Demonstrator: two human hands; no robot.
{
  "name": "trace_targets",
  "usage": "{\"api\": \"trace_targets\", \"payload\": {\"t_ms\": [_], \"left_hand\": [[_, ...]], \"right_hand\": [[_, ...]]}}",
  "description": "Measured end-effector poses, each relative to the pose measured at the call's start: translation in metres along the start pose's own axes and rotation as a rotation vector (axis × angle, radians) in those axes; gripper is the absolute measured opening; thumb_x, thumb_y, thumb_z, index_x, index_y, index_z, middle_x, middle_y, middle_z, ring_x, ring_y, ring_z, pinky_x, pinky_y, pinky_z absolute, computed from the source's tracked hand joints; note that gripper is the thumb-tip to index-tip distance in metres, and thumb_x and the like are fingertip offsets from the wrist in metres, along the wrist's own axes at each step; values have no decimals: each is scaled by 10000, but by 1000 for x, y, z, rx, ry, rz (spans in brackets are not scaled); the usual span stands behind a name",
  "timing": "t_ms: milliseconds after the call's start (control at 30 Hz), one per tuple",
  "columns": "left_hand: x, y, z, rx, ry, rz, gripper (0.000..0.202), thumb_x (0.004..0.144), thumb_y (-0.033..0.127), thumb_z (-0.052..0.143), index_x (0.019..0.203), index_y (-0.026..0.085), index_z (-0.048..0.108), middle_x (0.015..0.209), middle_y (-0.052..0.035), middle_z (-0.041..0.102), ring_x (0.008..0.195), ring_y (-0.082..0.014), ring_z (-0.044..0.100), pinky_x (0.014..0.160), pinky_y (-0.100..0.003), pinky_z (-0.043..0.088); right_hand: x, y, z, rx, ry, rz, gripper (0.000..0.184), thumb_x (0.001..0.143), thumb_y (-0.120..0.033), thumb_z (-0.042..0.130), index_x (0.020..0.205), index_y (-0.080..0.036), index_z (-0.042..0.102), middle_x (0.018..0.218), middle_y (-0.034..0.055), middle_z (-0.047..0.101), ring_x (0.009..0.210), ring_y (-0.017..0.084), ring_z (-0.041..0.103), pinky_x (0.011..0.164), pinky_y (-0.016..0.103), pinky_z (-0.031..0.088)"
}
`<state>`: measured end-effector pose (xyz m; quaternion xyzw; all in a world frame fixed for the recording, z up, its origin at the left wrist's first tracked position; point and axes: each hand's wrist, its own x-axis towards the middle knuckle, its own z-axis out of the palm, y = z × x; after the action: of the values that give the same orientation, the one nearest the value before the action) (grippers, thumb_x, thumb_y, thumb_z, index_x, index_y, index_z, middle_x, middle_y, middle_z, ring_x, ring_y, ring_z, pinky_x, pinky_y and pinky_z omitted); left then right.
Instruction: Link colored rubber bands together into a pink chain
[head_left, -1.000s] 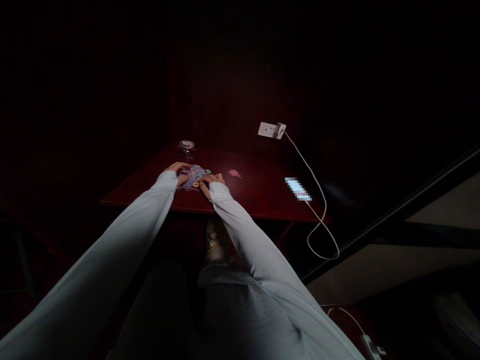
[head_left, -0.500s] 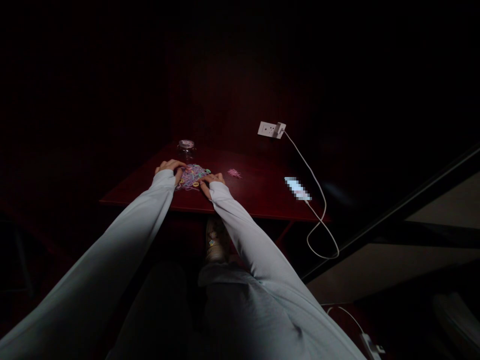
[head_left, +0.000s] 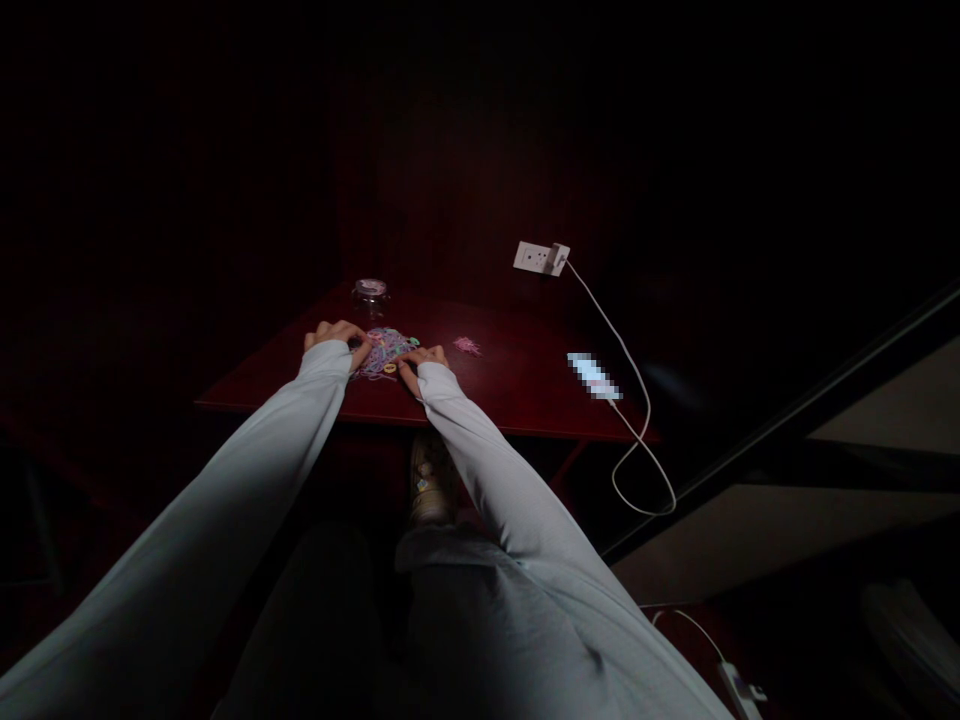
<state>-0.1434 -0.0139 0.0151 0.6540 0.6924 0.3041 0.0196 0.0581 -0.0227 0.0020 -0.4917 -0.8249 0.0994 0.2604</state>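
Observation:
A loose pile of small elastic bands, mostly purple with some green, yellow and pink, lies on the dark red table. At the pile's left edge is my left hand, its thumb and index finger brought together in a pinch; what sits between them is too small to make out. My right hand touches the pile's right side, thumb and index fingertips close together beside a yellow ring. Any band in that pinch cannot be made out. A small separate heap of pink bands lies right of my right hand.
Behind the pile stands a clear round jar. A lit phone lies at the table's right, its white cable looping past the edge and up to a wall socket. A shoe shows below the table edge.
My left hand's fingers, spread over the pile before, have drawn back left and closed into a pinch. My right hand stays almost where it was.

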Motion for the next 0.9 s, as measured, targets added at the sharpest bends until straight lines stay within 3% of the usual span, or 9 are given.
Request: {"api": "trace_targets", "payload": {"t_ms": [267, 600, 900], "left_hand": [[4, -10, 7, -29, 24, 63, 316, 950, 490, 600, 982, 272, 826, 1292, -82, 793, 1304, -404, 567, 1132, -555, 415], [4, -11, 7, -127, 53, 54, 351, 968, 581, 642, 878, 264, 762, 1245, -84, 793, 1275, -383, 586, 1111, -516, 393], [-2, -6, 1, -129, 80, 24, 170, 1012, 317, 631, 959, 218, 760, 1270, -95, 786, 1265, -346, 576, 1099, -496, 376]], "right_hand": [[-1, -3, -3, -18, -20, 5, 336, 1147, -353, 548, 1315, -212, 802, 1333, 90, 759, 1323, 269, 519, 1136, 383, 429], [-1, -1, -1, 4, -6, 12, 304, 1136, -344, 576, 1296, -229, 808, 1323, 87, 761, 1301, 270, 521, 1132, 393, 436], [1, 2, 2, 0, 2, 20, 310, 1133, -359, 573, 1295, -241, 811, 1313, 83, 773, 1290, 277, 526, 1131, 398, 442]]}}
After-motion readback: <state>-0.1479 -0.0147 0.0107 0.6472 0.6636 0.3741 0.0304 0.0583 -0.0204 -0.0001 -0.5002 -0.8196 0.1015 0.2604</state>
